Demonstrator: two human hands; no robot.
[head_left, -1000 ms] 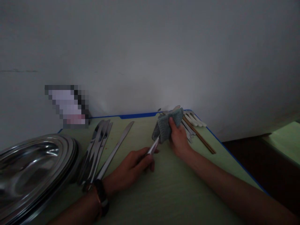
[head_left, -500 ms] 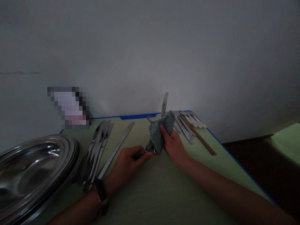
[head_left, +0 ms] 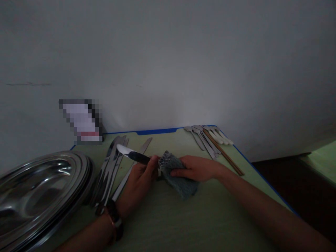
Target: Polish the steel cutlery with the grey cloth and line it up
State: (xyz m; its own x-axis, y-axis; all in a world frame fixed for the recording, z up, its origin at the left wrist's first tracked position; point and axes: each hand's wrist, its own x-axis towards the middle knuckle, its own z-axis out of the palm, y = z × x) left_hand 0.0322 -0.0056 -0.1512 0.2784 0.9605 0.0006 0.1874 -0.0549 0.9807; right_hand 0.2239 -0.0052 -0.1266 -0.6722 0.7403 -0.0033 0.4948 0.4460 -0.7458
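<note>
A table knife [head_left: 133, 154] is gripped in my left hand [head_left: 143, 180], its blade pointing up and to the left. My right hand [head_left: 196, 168] is closed on a grey-blue cloth [head_left: 181, 187] with a checked edge, just right of my left fingers. The cloth covers where the knife's handle end would be, so I cannot tell how much it wraps. Below the held blade, a single knife [head_left: 145, 144] lies on the green table [head_left: 168, 224]. Further left is a bunch of several knives [head_left: 111, 164], partly overlapping.
Stacked oval steel trays [head_left: 44, 189] fill the left side. At the back right lie several metal spoons [head_left: 207, 141], brown chopsticks [head_left: 223, 152] and white-handled spoons [head_left: 220, 136]. A blurred-out upright object [head_left: 84, 120] leans against the wall [head_left: 168, 70] behind the table's blue edge.
The knife has swung from upright, blade up, to slanting left. My left hand now grips it near the blade, and the cloth with my right hand has moved lower, toward the handle end.
</note>
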